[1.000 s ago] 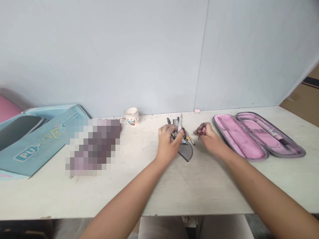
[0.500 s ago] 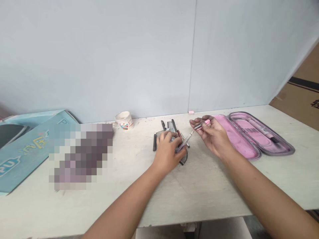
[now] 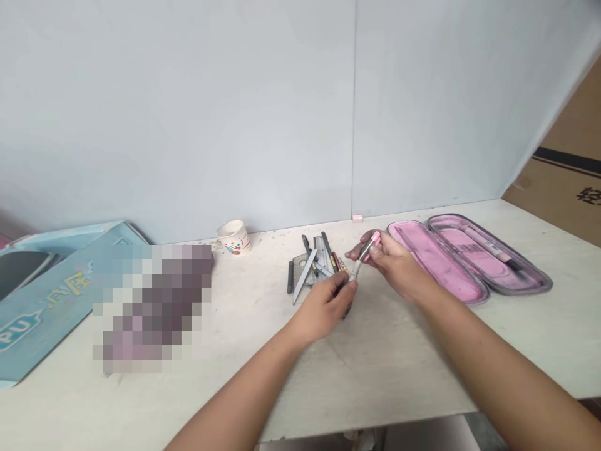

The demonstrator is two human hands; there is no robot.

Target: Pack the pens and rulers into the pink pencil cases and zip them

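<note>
Pink-capped pen [image 3: 369, 247] now shared, right hand [image 3: 390, 264] and left hand [image 3: 323, 308] no longer apart, seemingly meeting at its silver end.

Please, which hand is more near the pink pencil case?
Right. The right hand is beside the left end of the pink pencil case; the left hand is farther away, to its left.

A bare left hand [image 3: 322, 310] and bare right hand [image 3: 394, 266] taper from slender forearms [image 3: 239, 385].
</note>
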